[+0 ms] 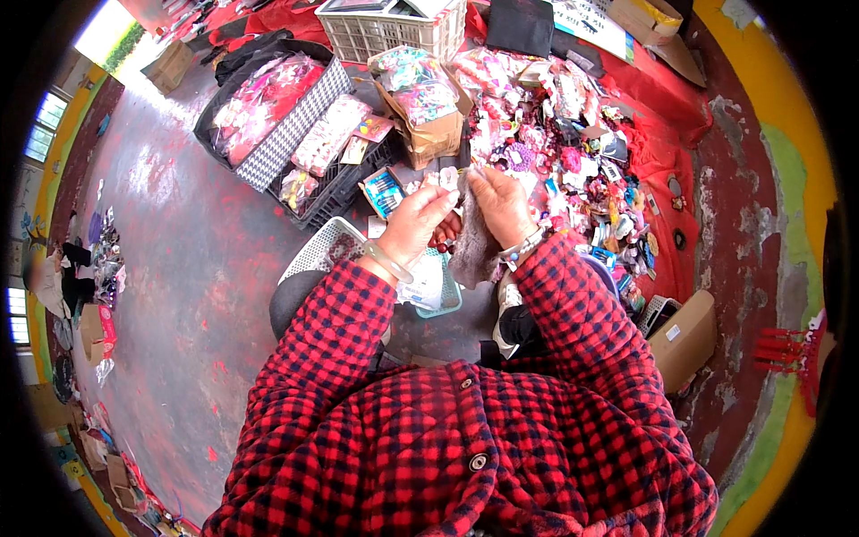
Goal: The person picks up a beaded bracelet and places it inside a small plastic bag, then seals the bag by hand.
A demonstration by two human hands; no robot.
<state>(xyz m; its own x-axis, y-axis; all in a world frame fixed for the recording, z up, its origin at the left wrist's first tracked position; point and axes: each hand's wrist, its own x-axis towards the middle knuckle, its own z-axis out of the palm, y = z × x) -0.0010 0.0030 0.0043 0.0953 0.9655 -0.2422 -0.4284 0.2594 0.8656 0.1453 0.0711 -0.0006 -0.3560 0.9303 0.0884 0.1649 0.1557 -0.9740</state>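
Note:
My right hand [503,208] is closed on the top of a fuzzy grey-brown piece of cloth [474,243], which hangs down below the fingers. Close beside it, my left hand [416,221] is closed in a pinch, thumb against forefinger. Whatever it holds is too small or too hidden to make out. Under the hands stand a white perforated basket [309,249] and a pale blue-green basket [445,302]. A white plastic bag [424,285] lies partly in the blue-green one. Just left of the hands is a small box of blue items [383,191].
A large heap of hair accessories [573,148] covers red cloth at the right. Ahead are an open carton of bagged goods [434,139], a black crate [335,192], a houndstooth storage box [291,125] and a pale plastic crate [394,34]. A cardboard box [687,340] stands by the right wall.

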